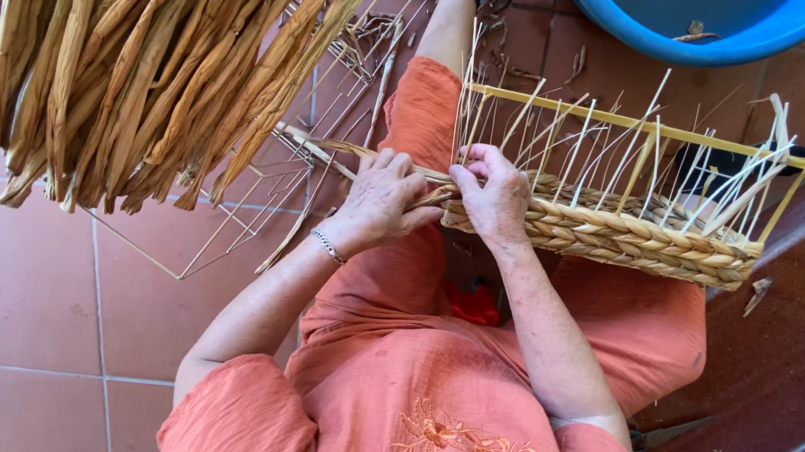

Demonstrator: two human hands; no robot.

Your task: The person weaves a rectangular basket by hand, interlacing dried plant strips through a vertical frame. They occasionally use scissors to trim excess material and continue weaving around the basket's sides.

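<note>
Head view: both hands (440,200) on half-woven basket (621,234), strand (331,146) pinched.

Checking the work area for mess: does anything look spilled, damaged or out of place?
Nothing looks damaged. Both hands, left and right, work a twisted straw strand at the half-woven rectangular straw basket on the lap. Only dry plant scraps lie scattered on the terracotta floor tiles near the blue plastic tub.

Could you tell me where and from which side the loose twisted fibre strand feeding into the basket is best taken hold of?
Probably close to the weave, where the twisted strand meets the basket corner. The left hand pinches it there from the person's left, while the right hand presses the woven rows. The strand trails leftward, so that side is open; upright stakes crowd the other.
</note>
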